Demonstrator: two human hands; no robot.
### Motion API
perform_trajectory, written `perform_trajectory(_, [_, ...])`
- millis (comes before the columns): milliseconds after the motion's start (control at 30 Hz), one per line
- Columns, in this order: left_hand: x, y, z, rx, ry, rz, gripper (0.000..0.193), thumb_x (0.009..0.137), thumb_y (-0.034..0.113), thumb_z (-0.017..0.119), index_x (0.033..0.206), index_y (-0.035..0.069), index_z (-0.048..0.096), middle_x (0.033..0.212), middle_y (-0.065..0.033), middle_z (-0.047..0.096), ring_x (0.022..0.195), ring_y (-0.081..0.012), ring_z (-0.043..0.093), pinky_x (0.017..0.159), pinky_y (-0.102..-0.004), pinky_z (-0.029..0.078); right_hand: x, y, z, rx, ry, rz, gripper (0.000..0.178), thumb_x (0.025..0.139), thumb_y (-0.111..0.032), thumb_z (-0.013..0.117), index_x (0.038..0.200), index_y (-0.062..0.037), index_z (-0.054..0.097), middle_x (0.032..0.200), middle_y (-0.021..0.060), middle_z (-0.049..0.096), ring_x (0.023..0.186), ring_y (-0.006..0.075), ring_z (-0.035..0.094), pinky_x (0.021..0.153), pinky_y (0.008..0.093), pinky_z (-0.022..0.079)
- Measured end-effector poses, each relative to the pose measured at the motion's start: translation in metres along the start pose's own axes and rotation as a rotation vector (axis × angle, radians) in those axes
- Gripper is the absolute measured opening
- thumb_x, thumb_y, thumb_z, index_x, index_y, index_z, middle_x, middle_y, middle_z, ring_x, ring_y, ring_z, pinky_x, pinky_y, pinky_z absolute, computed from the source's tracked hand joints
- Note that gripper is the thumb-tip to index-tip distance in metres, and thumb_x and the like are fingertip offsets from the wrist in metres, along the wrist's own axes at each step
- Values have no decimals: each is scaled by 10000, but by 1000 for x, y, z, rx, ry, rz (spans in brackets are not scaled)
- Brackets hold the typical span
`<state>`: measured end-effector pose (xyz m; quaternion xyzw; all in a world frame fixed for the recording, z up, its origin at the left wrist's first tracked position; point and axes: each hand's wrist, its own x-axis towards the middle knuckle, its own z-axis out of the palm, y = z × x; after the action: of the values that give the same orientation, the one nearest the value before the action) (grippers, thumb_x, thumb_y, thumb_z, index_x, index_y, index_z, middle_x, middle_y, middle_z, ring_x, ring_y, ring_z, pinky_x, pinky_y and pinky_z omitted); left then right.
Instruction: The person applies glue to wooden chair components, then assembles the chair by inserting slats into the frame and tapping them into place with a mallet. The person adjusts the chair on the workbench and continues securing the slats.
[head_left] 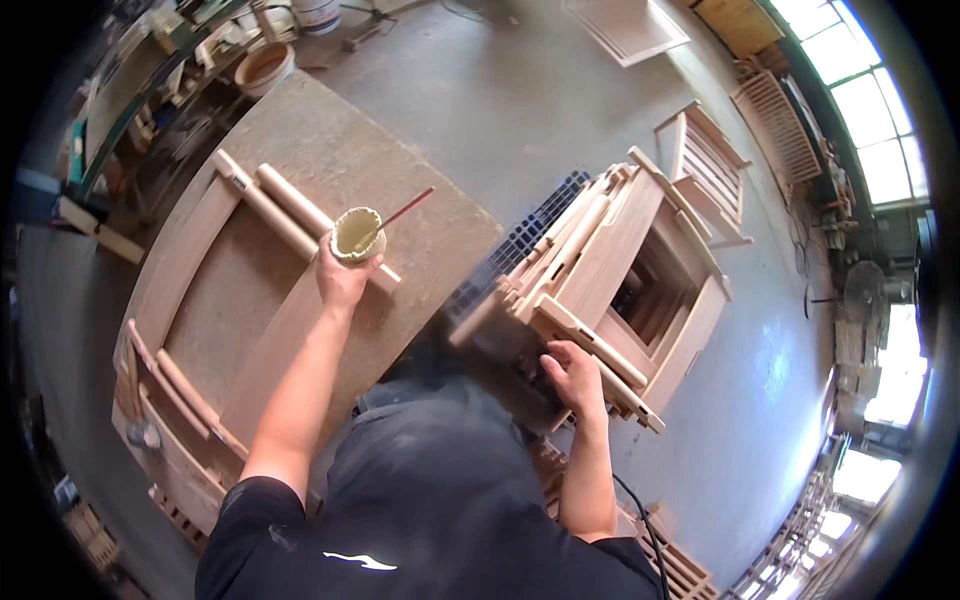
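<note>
My left hand (343,278) is wrapped round a cup (347,238) with a ragged rim and a pale yellowish, glue-like substance inside. A thin reddish stick (408,208), perhaps a brush handle, leans out of the cup toward the right. Under that hand, a partly assembled wooden frame (185,240) lies on the worktable, with rounded rails (272,222) at its far end. My right hand (574,378) is at the near edge of a stack of wooden frames (612,262), beside a rail. Its fingers are loosely bent and slightly apart, with no held object visible; whether they touch the rail is unclear.
The worktable (440,215) has a tool like a hammer (144,434) at its near left. A dark plastic pallet (525,228) shows beside the stack. Slatted wooden pieces (708,170) stand beyond it. A bucket (265,68) is at the far left, and a black cable (645,520) hangs near my right arm.
</note>
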<state>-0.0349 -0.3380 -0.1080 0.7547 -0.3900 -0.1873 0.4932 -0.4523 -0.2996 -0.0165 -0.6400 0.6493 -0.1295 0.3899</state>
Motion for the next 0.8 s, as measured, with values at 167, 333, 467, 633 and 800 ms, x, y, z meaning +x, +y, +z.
perform_trajectory(167, [75, -41, 54, 150, -75, 11, 825, 587, 321, 926, 1261, 99, 506, 1110, -126, 695, 1017, -294, 679, 883, -388, 540, -11, 12, -33, 37, 176, 162, 300, 869, -156, 728, 1125, -8, 678, 982, 119, 722, 899, 191, 691, 837, 319, 548])
perform_trajectory(333, [101, -52, 66, 311, -150, -173, 852, 597, 296, 926, 1309, 163, 479, 1168, -79, 691, 1062, -267, 668, 913, -377, 531, -26, 57, -97, 276, 418, 254, 315, 894, -163, 724, 1176, -38, 661, 1019, 64, 681, 934, 156, 640, 877, 308, 529])
perform_trajectory(467, [103, -87, 64, 198, -137, -165, 818, 568, 179, 924, 1273, 149, 510, 1166, -85, 679, 1088, -277, 653, 929, -385, 521, -28, 38, -208, 242, 576, 296, 358, 915, -206, 731, 1211, -29, 636, 1051, 52, 669, 876, 135, 625, 812, 289, 528])
perform_trajectory(633, [92, -81, 60, 157, -128, -128, 753, 665, 81, 808, 1328, 36, 454, 1254, -187, 603, 1193, -335, 585, 999, -398, 478, 9, 48, -402, 777, 853, 84, 192, 940, -204, 702, 1095, -96, 669, 909, -35, 666, 757, 87, 615, 694, 213, 512])
perform_trajectory(800, [79, -74, 48, 61, -114, -141, 843, 703, -47, 587, 1480, -51, 260, 1426, -297, 439, 1378, -390, 416, 1173, -418, 323, 88, 153, -507, 398, 906, 331, 99, 904, -166, 707, 896, -83, 655, 700, 15, 618, 564, 119, 569, 476, 255, 431])
